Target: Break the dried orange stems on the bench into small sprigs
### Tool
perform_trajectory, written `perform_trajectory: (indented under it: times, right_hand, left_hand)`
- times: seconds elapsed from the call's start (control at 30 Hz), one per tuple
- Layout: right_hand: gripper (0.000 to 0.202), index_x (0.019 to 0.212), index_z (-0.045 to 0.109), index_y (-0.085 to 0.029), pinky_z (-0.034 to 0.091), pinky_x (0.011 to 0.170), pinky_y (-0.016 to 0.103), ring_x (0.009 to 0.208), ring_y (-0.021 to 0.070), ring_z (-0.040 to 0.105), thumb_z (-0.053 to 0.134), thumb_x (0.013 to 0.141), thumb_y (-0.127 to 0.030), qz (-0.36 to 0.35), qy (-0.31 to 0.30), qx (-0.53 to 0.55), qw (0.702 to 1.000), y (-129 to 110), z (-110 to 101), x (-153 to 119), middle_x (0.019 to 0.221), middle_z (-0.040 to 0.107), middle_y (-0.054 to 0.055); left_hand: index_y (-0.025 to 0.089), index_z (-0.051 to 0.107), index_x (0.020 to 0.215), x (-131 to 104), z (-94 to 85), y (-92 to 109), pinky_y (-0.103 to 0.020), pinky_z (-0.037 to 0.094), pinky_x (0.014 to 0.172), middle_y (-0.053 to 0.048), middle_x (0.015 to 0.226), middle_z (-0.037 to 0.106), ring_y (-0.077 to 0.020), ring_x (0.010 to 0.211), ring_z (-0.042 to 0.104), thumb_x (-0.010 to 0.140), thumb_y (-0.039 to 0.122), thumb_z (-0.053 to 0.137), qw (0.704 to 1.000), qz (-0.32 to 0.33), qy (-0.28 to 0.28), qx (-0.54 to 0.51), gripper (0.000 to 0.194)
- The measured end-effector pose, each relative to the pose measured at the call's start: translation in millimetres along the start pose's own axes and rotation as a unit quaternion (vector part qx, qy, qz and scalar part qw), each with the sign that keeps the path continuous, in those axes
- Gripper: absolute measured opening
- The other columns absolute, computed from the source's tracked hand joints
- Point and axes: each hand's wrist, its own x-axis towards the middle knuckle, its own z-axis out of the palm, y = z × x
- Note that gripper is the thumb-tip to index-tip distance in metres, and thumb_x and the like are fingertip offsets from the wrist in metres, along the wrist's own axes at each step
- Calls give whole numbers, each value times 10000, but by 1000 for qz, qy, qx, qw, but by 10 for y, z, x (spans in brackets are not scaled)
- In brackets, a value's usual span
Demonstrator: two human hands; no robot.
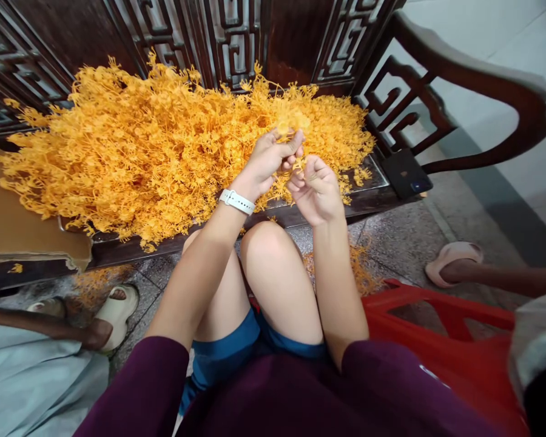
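Observation:
A large heap of orange plastic pieces with thin stems (155, 145) covers the dark wooden bench. Over its right part, my left hand (270, 155), with a white watch band on the wrist, pinches an orange piece (289, 123) that sticks up past the thumb and is slightly blurred. Just to the right and lower, my right hand (317, 185) has its thumb and index finger closed around a small orange bit (299, 164). The two hands are close together, with the small bit between their fingertips.
Cardboard (22, 212) lies at the bench's left end. A dark phone (407, 174) rests at the right end beside the carved armrest (477, 91). People sit on both sides, legs near mine. A red stool (441, 328) stands at right. Orange scraps (95, 285) litter the floor.

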Motion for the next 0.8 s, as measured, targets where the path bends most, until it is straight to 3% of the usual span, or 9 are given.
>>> perform_trajectory:
  times: [0.07, 0.17, 0.27, 0.3, 0.37, 0.43, 0.5, 0.67, 0.8]
  right_hand:
    - [495, 803, 544, -250, 392, 512, 251, 558, 99, 379, 960, 716, -504, -11, -33, 31, 999, -31, 38, -55, 667, 439, -57]
    - [507, 714, 501, -248, 324, 436, 246, 486, 93, 315, 947, 726, -488, -46, -121, 72, 989, -61, 42, -167, 591, 388, -66]
    - [507, 613, 492, -250, 319, 387, 257, 426, 98, 320, 967, 689, -411, -67, -238, 138, 959, -85, -78, -253, 508, 385, -61]
    - [497, 586, 506, -256, 324, 378, 265, 420, 105, 332, 984, 649, -375, -68, -243, 185, 950, -99, -133, -259, 485, 394, -56]
    - [414, 593, 582, -287, 347, 378, 288, 440, 130, 384, 990, 617, -348, -49, -140, 318, 936, -144, -228, -227, 490, 467, -34]
    - [259, 726, 692, -336, 412, 417, 317, 521, 163, 489, 940, 700, -404, -10, 60, 428, 902, -190, -278, -149, 619, 615, 3]
    - [157, 916, 737, -360, 489, 493, 328, 647, 183, 585, 837, 825, -440, 19, 186, 431, 883, -204, -290, -67, 834, 719, 27]
    - [231, 1006, 699, -326, 536, 602, 283, 710, 138, 579, 819, 821, -394, 29, 153, 166, 974, -75, -261, -38, 1003, 714, -7]
    - [279, 995, 673, -332, 524, 627, 281, 703, 124, 575, 850, 798, -419, -23, 130, 1, 991, -21, -150, -116, 985, 687, -21]
  left_hand:
    - [179, 598, 844, 37, -21, 20, -128, 341, 439, 47, 674, 567, -3, 472, 431, 988, 126, 659, 998, -12, 3, -63, 165]
    - [184, 556, 815, 146, -150, 103, -110, 315, 411, 68, 645, 510, 8, 421, 389, 1036, 83, 538, 985, -14, 63, -157, 243]
    - [202, 535, 792, 232, -347, 230, -108, 308, 380, 70, 621, 475, 0, 396, 368, 1076, 144, 513, 972, 11, 117, -204, 291]
    - [213, 537, 779, 241, -407, 269, -117, 306, 366, 66, 609, 465, -11, 391, 356, 1086, 184, 514, 970, 18, 121, -208, 309]
    - [248, 573, 770, 226, -496, 328, -151, 314, 343, 54, 579, 448, -45, 391, 357, 1090, 294, 532, 973, 21, 122, -195, 326]
    - [289, 633, 797, 186, -537, 361, -185, 331, 337, 40, 553, 446, -76, 404, 394, 1070, 405, 563, 977, 23, 128, -172, 305]
    - [308, 671, 829, 142, -537, 377, -199, 345, 342, 30, 550, 467, -89, 417, 427, 1051, 465, 583, 978, 31, 130, -159, 286]
    - [258, 657, 824, 79, -437, 379, -183, 360, 348, 23, 619, 556, -55, 398, 403, 1065, 465, 563, 980, 33, 113, -162, 331]
    - [258, 681, 867, 52, -331, 343, -181, 402, 373, 11, 707, 653, -47, 431, 489, 1014, 442, 658, 984, 20, 81, -155, 237]
